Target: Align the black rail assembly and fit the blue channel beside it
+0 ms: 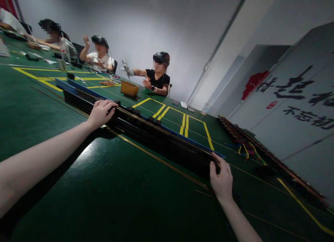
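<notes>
A long black rail assembly [161, 137] with several small black blocks on top lies across the green table [109, 193]. My left hand [101, 112] curls over its top, towards its left end, fingers wrapped on the upper edge. My right hand [221, 177] rests against the rail's right end, fingers pressed on the black side.
Three people with headsets sit along the far side of the table. An orange box [129, 88] stands near them. Yellow tape lines [185, 123] mark the green surface. A second rail with coloured wires [244, 144] lies at the right. A grey cabinet [294, 103] with characters stands beyond.
</notes>
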### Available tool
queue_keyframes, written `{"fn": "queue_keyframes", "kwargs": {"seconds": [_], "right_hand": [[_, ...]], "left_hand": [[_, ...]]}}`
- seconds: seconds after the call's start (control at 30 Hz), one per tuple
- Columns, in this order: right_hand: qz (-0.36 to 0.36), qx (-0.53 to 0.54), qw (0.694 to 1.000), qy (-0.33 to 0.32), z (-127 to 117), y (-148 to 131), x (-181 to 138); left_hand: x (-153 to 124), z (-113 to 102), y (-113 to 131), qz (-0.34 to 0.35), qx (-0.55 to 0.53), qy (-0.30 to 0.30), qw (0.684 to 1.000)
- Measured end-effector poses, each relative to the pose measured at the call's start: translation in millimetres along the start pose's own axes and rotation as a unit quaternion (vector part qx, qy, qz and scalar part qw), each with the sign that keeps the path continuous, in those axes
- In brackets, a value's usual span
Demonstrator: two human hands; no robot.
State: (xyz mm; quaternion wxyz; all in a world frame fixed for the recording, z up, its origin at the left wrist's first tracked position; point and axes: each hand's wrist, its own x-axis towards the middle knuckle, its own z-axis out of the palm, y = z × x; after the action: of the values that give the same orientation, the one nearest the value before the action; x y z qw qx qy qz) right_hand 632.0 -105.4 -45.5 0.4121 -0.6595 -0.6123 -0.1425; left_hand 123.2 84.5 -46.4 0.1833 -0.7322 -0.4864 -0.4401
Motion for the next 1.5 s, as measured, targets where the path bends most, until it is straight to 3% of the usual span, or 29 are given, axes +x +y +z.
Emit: {"fn": "queue_keyframes", "kwargs": {"seconds": [0.2,0.53,0.87,1.3,1.5], "right_hand": [[-0.019,-0.013,1.0,-0.006,2,5,0],[0.038,0.008,0.999,-0.008,-2,-6,0],[0.026,0.033,0.999,-0.005,0,-3,-1],[0.001,0.01,1.0,-0.016,-1,3,-1],[-0.014,0.011,1.0,-0.019,0,4,-1]], "left_hand": [[0,-4,-3,0.002,-0.027,0.005,1.0],[1,-1,-1,-0.004,0.0,-0.032,0.999],[0,-1,-2,0.005,0.017,-0.021,1.0],[0,-5,-12,0.012,-0.066,0.009,0.998],[-1,-4,-10,0.001,-0.046,-0.005,0.999]]}}
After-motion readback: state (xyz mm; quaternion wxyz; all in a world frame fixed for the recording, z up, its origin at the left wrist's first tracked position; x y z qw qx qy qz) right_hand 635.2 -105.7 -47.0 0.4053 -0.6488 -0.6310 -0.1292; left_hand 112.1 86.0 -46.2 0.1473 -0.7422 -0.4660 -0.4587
